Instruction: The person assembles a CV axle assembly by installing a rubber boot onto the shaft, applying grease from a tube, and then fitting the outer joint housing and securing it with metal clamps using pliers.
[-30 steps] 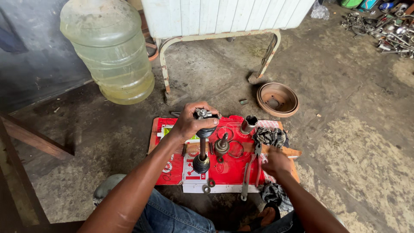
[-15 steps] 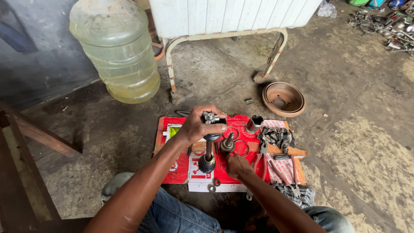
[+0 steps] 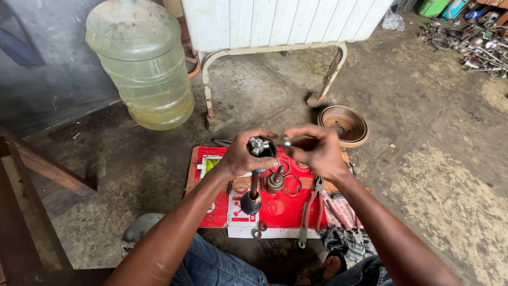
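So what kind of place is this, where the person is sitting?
Probably a car repair workshop. A heap of metal parts lies on the dirty concrete floor, a brake drum sits nearby, and pliers rest on a red mat.

Both forearms reach forward, converging. The left hand [image 3: 248, 154] is curled closed. The right hand [image 3: 315, 152] pinches, fingers bent.
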